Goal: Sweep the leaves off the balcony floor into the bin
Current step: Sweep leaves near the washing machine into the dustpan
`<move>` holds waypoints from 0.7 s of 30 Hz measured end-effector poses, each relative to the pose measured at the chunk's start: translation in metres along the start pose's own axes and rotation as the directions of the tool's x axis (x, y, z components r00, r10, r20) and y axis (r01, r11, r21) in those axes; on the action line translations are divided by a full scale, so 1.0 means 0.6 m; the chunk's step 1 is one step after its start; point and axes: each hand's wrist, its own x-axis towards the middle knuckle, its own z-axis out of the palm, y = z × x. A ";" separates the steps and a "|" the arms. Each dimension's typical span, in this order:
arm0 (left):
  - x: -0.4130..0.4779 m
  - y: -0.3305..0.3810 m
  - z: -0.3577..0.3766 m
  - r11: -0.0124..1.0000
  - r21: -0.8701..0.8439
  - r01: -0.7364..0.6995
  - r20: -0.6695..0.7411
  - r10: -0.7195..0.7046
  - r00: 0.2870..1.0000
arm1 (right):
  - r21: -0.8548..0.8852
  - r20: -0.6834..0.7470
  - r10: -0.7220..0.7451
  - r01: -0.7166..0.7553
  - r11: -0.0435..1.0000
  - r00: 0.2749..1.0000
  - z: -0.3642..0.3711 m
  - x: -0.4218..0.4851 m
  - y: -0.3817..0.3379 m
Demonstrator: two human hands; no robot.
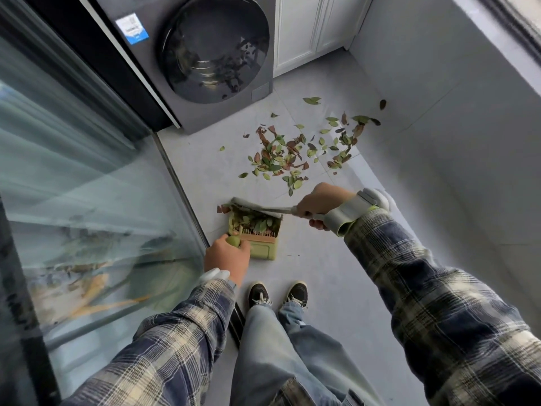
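Green and reddish-brown leaves [295,150] lie scattered over the grey balcony floor [322,259] ahead of me. A green dustpan [262,249] sits on the floor by the glass door track, with a heap of leaves inside it. My left hand [227,259] grips the dustpan's handle. My right hand [319,205] holds a grey brush [257,208], whose head lies across the dustpan's far edge against the leaves. No bin is in sight.
A dark front-loading washing machine [205,54] stands at the far end, white cabinet doors [307,30] beside it. A sliding glass door [87,186] runs along the left, a grey wall [453,127] along the right. My feet [278,294] stand just behind the dustpan.
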 end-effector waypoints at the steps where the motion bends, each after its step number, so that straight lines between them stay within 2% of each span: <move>1: -0.001 0.000 0.000 1.000 0.001 -0.001 -0.001 0.001 1.000 | 0.013 -0.012 0.011 -0.011 1.000 1.000 -0.001 -0.002 -0.003; 5: 0.000 0.006 0.000 1.000 0.003 -0.016 -0.003 0.016 1.000 | 0.023 -0.098 0.045 -0.043 0.999 0.994 0.014 0.010 -0.011; 10: 0.005 0.002 0.003 1.000 0.005 -0.017 -0.013 0.017 1.000 | -0.015 -0.106 0.052 -0.054 0.998 0.993 0.055 0.030 -0.002; 12: 0.006 -0.001 0.003 1.000 0.004 -0.019 -0.026 0.019 0.999 | -0.065 -0.080 0.050 -0.056 0.996 0.996 0.066 0.028 0.004; 16: 0.003 -0.004 0.003 1.000 0.008 -0.022 -0.023 0.023 0.999 | -0.047 0.047 0.041 -0.038 0.998 0.998 0.059 0.013 0.010; 21: -0.009 0.002 -0.003 1.000 -0.006 0.005 -0.023 -0.005 1.000 | 0.044 0.050 0.026 -0.028 0.999 0.998 0.034 -0.016 0.022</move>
